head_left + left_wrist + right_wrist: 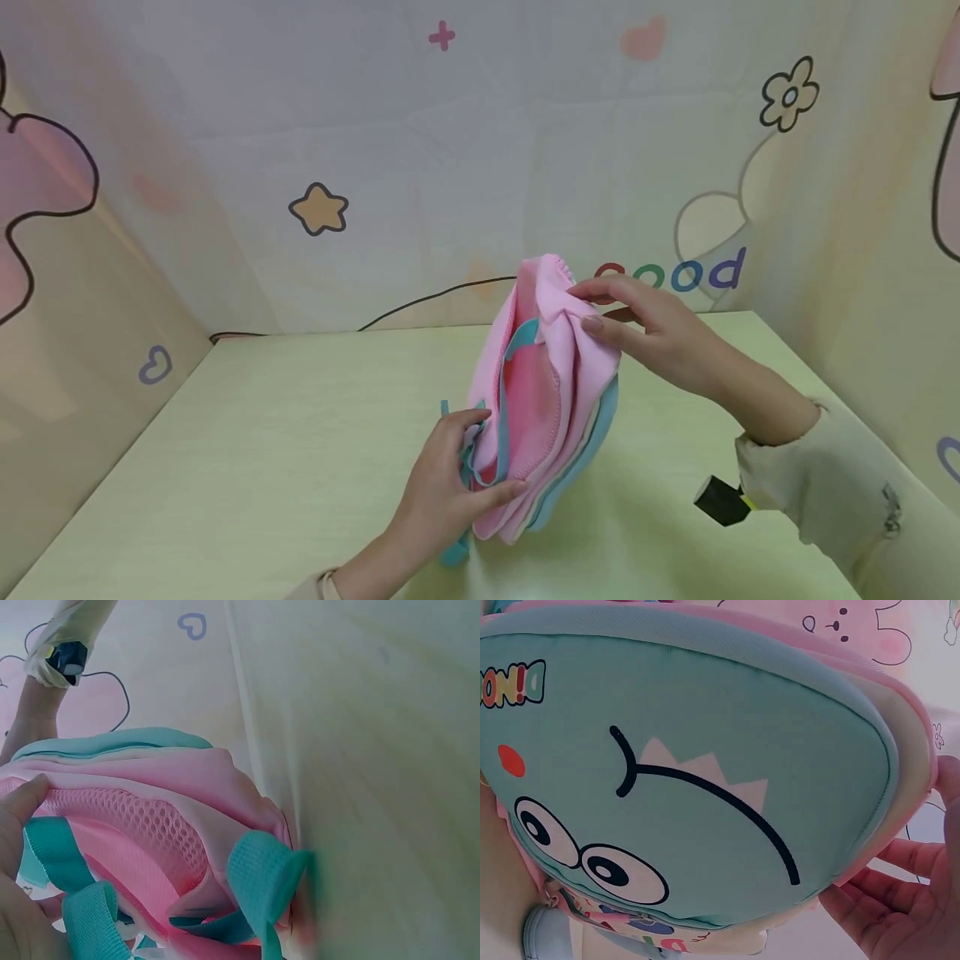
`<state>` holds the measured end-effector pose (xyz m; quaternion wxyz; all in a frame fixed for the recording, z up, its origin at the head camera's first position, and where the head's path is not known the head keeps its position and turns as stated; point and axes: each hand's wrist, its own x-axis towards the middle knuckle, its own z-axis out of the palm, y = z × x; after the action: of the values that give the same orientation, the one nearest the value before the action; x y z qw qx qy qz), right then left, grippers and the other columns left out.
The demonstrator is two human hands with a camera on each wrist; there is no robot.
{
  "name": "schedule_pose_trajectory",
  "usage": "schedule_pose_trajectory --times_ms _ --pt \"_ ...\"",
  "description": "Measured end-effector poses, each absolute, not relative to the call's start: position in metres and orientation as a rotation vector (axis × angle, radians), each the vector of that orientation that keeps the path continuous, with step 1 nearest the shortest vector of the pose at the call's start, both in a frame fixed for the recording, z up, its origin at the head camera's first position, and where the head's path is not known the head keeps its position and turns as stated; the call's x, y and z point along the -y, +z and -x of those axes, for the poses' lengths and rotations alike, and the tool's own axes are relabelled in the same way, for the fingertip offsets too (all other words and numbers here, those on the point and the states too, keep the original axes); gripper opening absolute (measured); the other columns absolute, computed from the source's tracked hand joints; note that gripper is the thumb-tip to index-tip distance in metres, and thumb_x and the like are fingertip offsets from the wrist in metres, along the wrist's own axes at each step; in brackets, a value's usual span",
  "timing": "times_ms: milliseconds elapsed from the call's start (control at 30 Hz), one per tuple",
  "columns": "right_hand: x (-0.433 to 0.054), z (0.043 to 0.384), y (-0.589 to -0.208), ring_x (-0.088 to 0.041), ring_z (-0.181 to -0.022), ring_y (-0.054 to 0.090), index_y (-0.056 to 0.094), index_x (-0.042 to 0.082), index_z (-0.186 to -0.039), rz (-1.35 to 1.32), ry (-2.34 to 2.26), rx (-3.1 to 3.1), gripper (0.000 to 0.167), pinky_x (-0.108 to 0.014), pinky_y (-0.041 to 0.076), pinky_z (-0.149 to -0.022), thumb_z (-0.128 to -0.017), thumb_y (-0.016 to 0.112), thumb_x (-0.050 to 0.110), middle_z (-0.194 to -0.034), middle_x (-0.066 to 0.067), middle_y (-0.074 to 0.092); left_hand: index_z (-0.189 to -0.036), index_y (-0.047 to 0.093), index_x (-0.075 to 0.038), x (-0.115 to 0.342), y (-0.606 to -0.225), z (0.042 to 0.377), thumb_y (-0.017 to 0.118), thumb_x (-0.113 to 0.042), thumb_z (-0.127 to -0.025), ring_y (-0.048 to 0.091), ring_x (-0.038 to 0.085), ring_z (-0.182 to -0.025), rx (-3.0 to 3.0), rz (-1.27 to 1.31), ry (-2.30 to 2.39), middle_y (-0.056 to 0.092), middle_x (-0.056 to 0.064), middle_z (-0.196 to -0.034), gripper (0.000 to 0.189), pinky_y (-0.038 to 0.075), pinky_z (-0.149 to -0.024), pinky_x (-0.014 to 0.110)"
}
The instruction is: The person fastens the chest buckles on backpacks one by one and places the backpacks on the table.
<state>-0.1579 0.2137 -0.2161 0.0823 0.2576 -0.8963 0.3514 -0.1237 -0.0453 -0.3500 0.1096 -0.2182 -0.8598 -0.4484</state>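
Observation:
A child's backpack [585,354], pink with teal trim, stands tilted on the table between both hands. Its teal front panel [727,690], seen in the right wrist view, carries a cartoon dinosaur face with round eyes and white teeth. Around the lower near side, my left hand [435,492] grips the bag, thumb on the pink side and fingers by the straps. Teal straps [266,877] and pink mesh [150,825] show in the left wrist view. At the upper right, my right hand [656,337] pinches the pink fabric edge between thumb and fingers.
The pale green table [300,433] spreads out below the bag. Behind it hangs a printed cloth backdrop [420,183] with a star, a flower and coloured letters. Cloth walls rise on both sides. A small black device [722,500] sits at the right sleeve.

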Motion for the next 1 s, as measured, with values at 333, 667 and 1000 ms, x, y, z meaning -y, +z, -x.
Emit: schedule_pose_trajectory --times_ms 333,667,1000 --pt "-0.223 0.149 -0.230 -0.033 -0.111 0.061 0.050 0.013 -0.136 -0.703 1.070 2.644 0.043 -0.021 0.053 -0.077 -0.097 0.052 0.028 -0.131 -0.010 0.055 -0.128 0.052 -0.008 0.044 -0.352 0.122 0.085 -0.033 -0.069 0.055 0.017 -0.108 2.507 0.681 -1.314 0.058 0.003 -0.123 0.072 0.051 -0.086 0.029" --pt "-0.235 0.145 -0.246 -0.028 -0.109 0.063 0.050 0.013 -0.136 -0.632 1.160 2.624 0.041 -0.014 0.052 -0.079 -0.097 0.054 0.023 -0.132 -0.010 0.056 -0.130 0.052 -0.006 0.043 -0.354 0.122 0.083 -0.037 -0.071 0.054 0.016 -0.096 2.549 0.739 -1.219 0.058 0.003 -0.123 0.073 0.049 -0.073 0.022" --pt "-0.247 0.142 -0.267 0.008 -0.105 0.056 0.051 0.010 -0.135 -0.652 1.256 2.557 0.038 -0.012 0.051 -0.082 -0.097 0.054 0.014 -0.123 0.011 0.057 -0.129 0.052 -0.005 0.043 -0.356 0.122 0.085 -0.034 -0.070 0.057 0.019 -0.111 2.548 0.822 -1.038 0.059 0.006 -0.124 0.074 0.052 -0.093 0.035"
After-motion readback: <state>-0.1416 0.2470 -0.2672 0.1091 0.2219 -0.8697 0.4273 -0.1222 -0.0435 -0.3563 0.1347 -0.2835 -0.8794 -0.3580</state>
